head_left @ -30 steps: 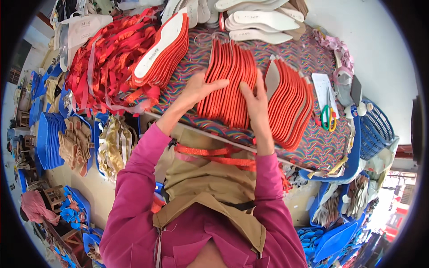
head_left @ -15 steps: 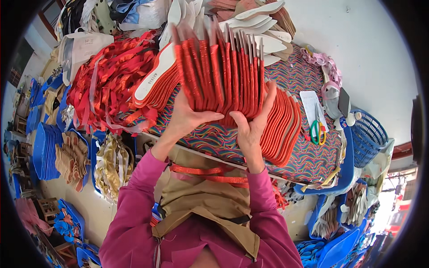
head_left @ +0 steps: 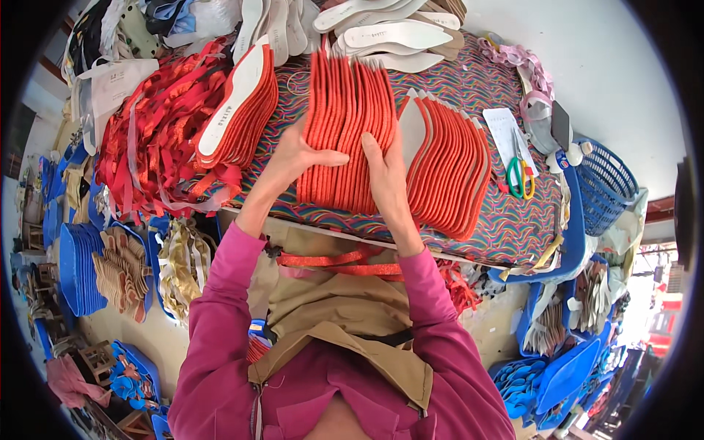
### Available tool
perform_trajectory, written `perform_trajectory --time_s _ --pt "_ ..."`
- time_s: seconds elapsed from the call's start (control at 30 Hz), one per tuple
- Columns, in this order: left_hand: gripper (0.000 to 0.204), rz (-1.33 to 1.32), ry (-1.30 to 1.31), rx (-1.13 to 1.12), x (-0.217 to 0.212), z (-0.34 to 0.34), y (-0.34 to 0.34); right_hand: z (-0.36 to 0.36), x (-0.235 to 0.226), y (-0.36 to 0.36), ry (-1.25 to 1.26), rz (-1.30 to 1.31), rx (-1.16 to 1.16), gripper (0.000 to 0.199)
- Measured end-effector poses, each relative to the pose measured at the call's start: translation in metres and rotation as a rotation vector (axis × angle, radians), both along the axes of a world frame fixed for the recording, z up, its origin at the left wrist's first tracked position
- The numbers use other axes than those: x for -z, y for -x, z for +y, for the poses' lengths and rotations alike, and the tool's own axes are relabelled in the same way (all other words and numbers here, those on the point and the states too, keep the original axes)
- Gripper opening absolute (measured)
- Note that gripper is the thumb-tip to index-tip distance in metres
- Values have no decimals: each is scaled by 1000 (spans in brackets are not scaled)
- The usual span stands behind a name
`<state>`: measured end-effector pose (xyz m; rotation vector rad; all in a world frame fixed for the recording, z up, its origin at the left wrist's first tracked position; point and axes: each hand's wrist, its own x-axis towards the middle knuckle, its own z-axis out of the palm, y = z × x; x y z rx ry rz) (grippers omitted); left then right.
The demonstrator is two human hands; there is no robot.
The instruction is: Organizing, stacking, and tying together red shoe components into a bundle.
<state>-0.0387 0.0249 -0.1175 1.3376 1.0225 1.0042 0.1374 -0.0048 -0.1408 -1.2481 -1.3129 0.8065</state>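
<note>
In the head view, can make out small dark printing on the white insole (head_left: 229, 114) topping the left red stack (head_left: 255, 117), just left of the held bundle of red insoles (head_left: 345, 110), and on loose white insoles (head_left: 396, 35) beyond the bundle. Clasping the bundle upright from both sides over the patterned worktop (head_left: 521, 235): left hand (head_left: 295, 152) pressed to its left flank, thumb across the near face; right hand (head_left: 386, 174) against the opposite flank, thumb pointing up the near face.

Compared with half a second ago, shows the bundle squared and closed up instead of fanned at the tips, covering less of the left red stack and of the right red stack (head_left: 451, 176).

Cannot see most fingers, tucked behind the bundle. Cannot tell whether its lower edge touches the worktop.
</note>
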Motion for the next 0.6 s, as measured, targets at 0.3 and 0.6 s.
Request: perform_trajectory --time_s 0.3,0.6 --pt "56 -1 225 90 2 12 -19 4 19 -5 -48 -385 285 75" --pt "54 92 211 46 7 17 -23 -45 -38 -155 -100 -883 655 37"
